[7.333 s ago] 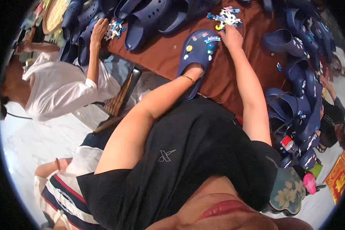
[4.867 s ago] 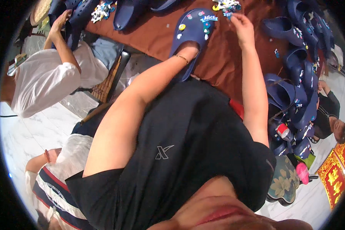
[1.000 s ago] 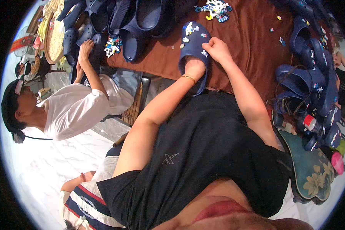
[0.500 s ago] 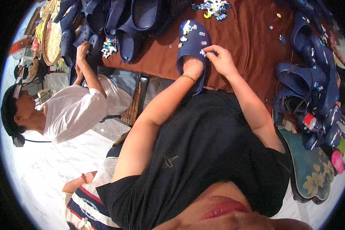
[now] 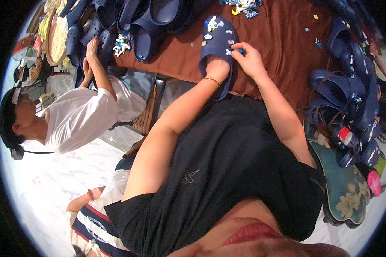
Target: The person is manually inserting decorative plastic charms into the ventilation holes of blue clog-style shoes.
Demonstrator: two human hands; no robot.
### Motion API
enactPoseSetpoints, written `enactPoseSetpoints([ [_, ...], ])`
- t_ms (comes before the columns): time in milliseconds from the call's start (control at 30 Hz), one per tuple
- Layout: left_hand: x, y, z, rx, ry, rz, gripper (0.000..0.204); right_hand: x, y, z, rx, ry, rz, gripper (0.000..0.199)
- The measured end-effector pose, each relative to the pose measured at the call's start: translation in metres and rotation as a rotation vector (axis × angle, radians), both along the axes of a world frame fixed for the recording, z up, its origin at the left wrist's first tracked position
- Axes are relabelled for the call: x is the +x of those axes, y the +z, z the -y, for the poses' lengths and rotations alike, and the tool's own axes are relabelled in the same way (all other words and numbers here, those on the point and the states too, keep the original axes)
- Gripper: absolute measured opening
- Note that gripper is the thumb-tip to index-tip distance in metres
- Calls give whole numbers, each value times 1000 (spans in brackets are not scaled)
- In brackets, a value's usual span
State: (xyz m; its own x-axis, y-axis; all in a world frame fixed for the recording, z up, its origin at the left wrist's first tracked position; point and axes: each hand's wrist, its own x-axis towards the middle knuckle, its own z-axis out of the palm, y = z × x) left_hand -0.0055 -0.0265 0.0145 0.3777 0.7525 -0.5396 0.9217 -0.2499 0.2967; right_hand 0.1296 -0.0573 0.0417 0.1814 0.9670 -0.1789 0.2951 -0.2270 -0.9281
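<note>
A navy clog [image 5: 210,32] with several small white and coloured charms on its upper sits over the brown cloth in front of me. My left hand [image 5: 217,67] is pushed into its foot opening, so the fingers are hidden inside. At the clog's right edge, my right hand [image 5: 248,58] has thumb and forefinger pinched at a small white charm [image 5: 228,52]. A bit of blue shows between that thumb and forefinger; I cannot tell whether it is held or lies behind.
Navy clogs stand along the cloth's [image 5: 278,25] far left, with more clogs [image 5: 343,85] stacked at the right. Charm piles [image 5: 244,6] lie at the back and beside the left clogs [image 5: 122,44]. A person in white [image 5: 81,113] works at left. A flowered stool [image 5: 347,188] stands right.
The view has shifted slightly. My right thumb and forefinger have moved a little off the clog's edge and now part slightly at the charm. My left hand stays inside the clog.
</note>
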Motion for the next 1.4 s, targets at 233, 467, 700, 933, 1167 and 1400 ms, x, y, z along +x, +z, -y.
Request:
enactPoseSetpoints([
  [233, 3, 12, 1, 28, -27, -27, 28, 7, -6, -2, -55, -169, -455, 31],
  [467, -2, -19, 3, 90, 11, -35, 25, 0, -13, -5, 152, -219, -86, 33],
  [700, 3, 9, 6, 106, 184, 148, 24, -16, -5, 0, 461, -129, 376, 15],
  [933, 2, 2, 3, 93, -111, 39, 22, -13, 4, 6, 576, -17, 600, 16],
  [1167, -11, -12, -3, 121, -158, 43, 21, -31, 15, 1, 584, 106, 700, 12],
  [1400, -9, -28, 4, 624, 160, 624, 38, -10, 18, -7, 326, 72, 346, 31],
])
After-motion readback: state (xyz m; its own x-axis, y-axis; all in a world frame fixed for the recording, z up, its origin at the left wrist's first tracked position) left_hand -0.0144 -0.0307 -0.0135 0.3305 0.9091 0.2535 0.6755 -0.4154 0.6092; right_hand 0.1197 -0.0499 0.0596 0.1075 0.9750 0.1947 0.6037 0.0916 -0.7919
